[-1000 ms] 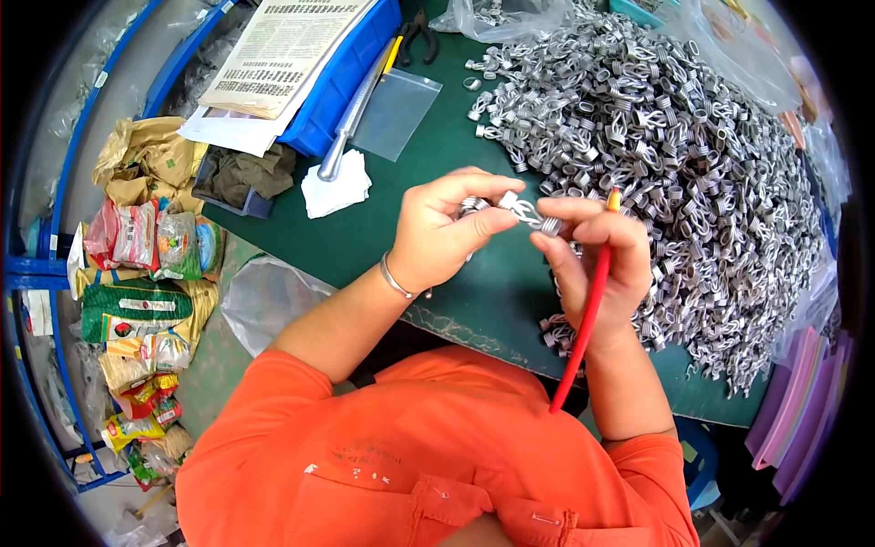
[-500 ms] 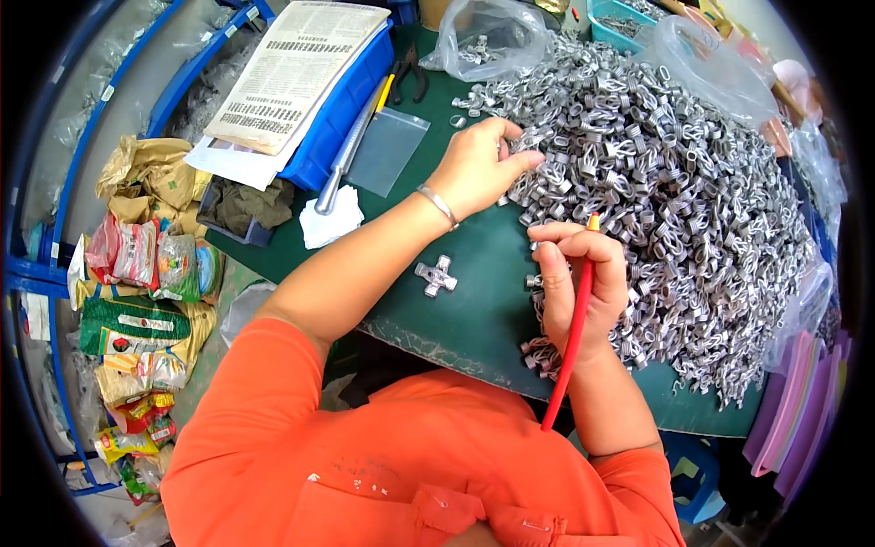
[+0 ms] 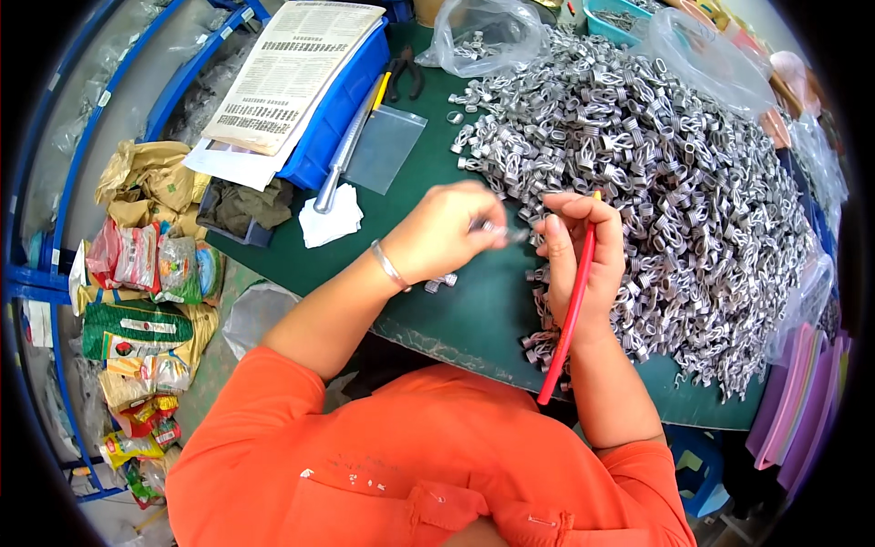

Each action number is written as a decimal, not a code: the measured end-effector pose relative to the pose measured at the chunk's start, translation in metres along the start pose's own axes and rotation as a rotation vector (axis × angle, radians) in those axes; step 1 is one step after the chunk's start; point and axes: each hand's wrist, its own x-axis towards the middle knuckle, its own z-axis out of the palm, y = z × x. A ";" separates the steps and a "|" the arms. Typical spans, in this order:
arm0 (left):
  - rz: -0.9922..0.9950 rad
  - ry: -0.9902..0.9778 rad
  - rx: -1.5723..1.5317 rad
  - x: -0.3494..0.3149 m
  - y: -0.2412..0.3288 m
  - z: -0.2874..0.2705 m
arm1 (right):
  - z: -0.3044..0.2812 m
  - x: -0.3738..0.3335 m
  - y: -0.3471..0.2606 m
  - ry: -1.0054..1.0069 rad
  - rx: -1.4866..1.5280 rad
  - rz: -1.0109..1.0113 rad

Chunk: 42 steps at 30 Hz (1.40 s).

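My left hand [image 3: 448, 232], smeared by motion at the fingertips, pinches a small silver metal piece [image 3: 482, 224]. Close to it, my right hand [image 3: 588, 260] is curled around a slim red pen-like stick [image 3: 569, 319] with a yellow tip; the stick slants down toward me. Whether the right fingertips also hold a metal piece I cannot tell. Under the left wrist lies a metal piece [image 3: 441, 283], mostly covered by that hand. Beyond and beside both hands spreads a large heap of grey metal clips [image 3: 656, 182].
On the green table [image 3: 456, 333] stand a blue bin [image 3: 333, 109] with printed sheets on top, pliers [image 3: 405, 75], a clear flat bag [image 3: 386, 150] and white paper [image 3: 330, 219]. Plastic bags [image 3: 488, 41] and a turquoise tray [image 3: 615, 27] border the heap. Purple sheets [image 3: 788, 392] stand right.
My left hand has come back from the heap's edge toward me, now with a metal piece in its fingers, and covers much of the cross-shaped metal piece. My right hand has shifted slightly upward.
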 end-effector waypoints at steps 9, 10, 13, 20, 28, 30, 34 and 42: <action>-0.078 0.208 0.174 0.019 -0.017 -0.015 | 0.001 0.000 -0.001 -0.035 -0.031 -0.033; -0.143 0.231 0.146 0.032 -0.019 -0.010 | 0.000 0.000 0.000 -0.026 -0.024 -0.022; -0.261 0.340 0.090 0.054 -0.028 0.004 | -0.001 0.001 0.000 -0.021 -0.027 -0.003; -0.283 0.283 -0.043 0.043 -0.037 0.002 | 0.000 0.000 -0.001 -0.046 -0.017 0.029; -0.195 0.287 -0.142 0.022 -0.022 0.004 | -0.001 0.001 -0.002 -0.045 -0.045 0.040; -0.395 0.254 -0.685 0.018 -0.012 0.001 | 0.000 0.001 -0.002 -0.024 -0.037 0.093; -0.422 0.183 -1.116 0.009 -0.004 0.006 | 0.003 0.002 -0.001 -0.040 0.031 0.162; -0.112 0.218 -0.890 0.002 0.002 0.017 | -0.008 0.009 -0.001 -0.106 0.421 0.204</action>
